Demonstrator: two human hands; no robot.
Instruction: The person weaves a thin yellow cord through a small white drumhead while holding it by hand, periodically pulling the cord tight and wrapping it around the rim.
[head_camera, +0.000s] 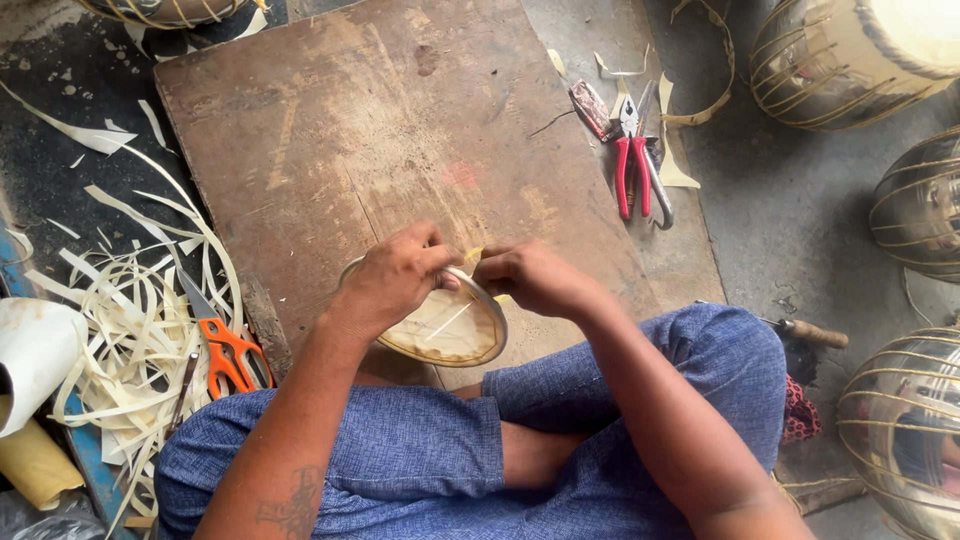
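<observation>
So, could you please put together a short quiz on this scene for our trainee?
1. True or false: both hands grip the round hoop above the wooden board.
2. Which tool lies among the pale strips beside the person's left knee? A) orange-handled scissors B) hammer C) saw
3. What colour are the handles of the pliers past the board's right edge?

Key: 1. True: left hand and right hand pinch its far rim. 2. A, the orange-handled scissors. 3. Red.
</observation>
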